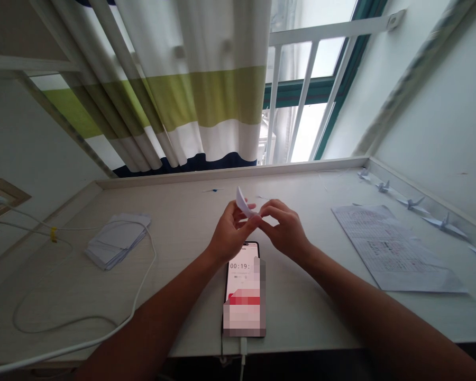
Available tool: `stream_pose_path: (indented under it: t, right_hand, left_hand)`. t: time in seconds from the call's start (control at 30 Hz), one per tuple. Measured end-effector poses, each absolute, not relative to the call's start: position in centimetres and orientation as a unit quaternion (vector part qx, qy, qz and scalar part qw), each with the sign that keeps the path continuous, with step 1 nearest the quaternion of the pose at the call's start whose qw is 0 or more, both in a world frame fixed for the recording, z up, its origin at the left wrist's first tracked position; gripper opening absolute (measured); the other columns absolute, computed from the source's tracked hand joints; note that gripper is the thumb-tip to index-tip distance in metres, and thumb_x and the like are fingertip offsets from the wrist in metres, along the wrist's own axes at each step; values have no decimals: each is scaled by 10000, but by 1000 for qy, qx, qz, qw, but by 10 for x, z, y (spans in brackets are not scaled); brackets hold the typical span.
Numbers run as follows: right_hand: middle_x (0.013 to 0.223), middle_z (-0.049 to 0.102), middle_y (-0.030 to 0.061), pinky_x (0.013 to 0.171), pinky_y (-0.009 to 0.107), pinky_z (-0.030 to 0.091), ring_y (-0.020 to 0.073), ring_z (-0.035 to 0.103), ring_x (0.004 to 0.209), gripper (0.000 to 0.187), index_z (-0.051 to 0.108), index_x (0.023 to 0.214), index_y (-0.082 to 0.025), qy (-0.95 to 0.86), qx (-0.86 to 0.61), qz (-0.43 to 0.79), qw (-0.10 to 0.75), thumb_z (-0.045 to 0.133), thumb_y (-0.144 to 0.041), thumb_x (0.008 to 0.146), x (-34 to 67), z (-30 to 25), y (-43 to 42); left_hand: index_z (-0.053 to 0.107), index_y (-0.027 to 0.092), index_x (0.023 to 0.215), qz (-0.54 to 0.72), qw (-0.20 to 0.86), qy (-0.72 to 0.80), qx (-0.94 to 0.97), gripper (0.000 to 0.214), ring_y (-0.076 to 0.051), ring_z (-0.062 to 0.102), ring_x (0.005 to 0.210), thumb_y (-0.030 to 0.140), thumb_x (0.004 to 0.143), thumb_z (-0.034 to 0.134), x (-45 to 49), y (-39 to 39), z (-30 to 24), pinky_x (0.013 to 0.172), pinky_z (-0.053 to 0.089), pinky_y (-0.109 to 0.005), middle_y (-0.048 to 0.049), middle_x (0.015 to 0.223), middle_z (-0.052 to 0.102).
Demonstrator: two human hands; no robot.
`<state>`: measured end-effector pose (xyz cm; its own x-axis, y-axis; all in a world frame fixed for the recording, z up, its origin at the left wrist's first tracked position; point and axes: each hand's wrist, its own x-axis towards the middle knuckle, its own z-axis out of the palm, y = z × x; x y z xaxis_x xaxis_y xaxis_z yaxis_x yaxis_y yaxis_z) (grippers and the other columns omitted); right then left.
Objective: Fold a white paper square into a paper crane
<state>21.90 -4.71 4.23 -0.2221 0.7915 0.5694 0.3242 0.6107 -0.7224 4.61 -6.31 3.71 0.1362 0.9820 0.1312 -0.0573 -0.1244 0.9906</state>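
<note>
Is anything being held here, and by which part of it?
A folded white paper: the left hand holds it by its lower part, and the right hand pinches its lower right end.

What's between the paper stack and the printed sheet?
Head view, from stack to sheet: a bend of white cable, then the left hand and right hand holding folded paper, with the phone just below them in the picture.
</note>
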Motion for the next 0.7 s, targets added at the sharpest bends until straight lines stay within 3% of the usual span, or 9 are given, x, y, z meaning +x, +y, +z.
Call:
stream_pose_path:
  t: [0.17,0.33,0.5,0.7]
  right_hand:
    - [894,724,60,771,442,546,252,657,852,294,695,779,-259,-741,-335,298,499,761,-518,902,218,41,-48]
    - [806,695,46,716,393,532,228,637,786,348,642,774,-234,-634,-404,367,548,754,-538,900,220,39,-45]
    - [748,683,22,661,344,530,195,628,723,413,613,765,-227,-569,-379,458,568,805,-586,835,219,34,-37]
    - [696,718,13,673,361,602,192,696,656,412,608,831,-212,-542,-385,524,532,832,-558,819,225,32,-31]
  left_hand:
    - [578,158,1376,527,563,376,513,595,-267,719,1149,503,917,735,46,-60,31,985,565,-407,-171,1270,744]
    - [700,138,1163,561,559,365,488,432,-229,745,968,382,827,819,43,-52,33,892,602,-370,-95,1040,794]
    - [754,129,988,553,539,400,493,381,-202,730,833,461,816,823,39,-47,33,778,612,-341,-72,900,786]
    - [770,113,971,558,534,419,478,419,-187,714,757,481,786,847,31,-41,31,688,621,-320,-76,842,767]
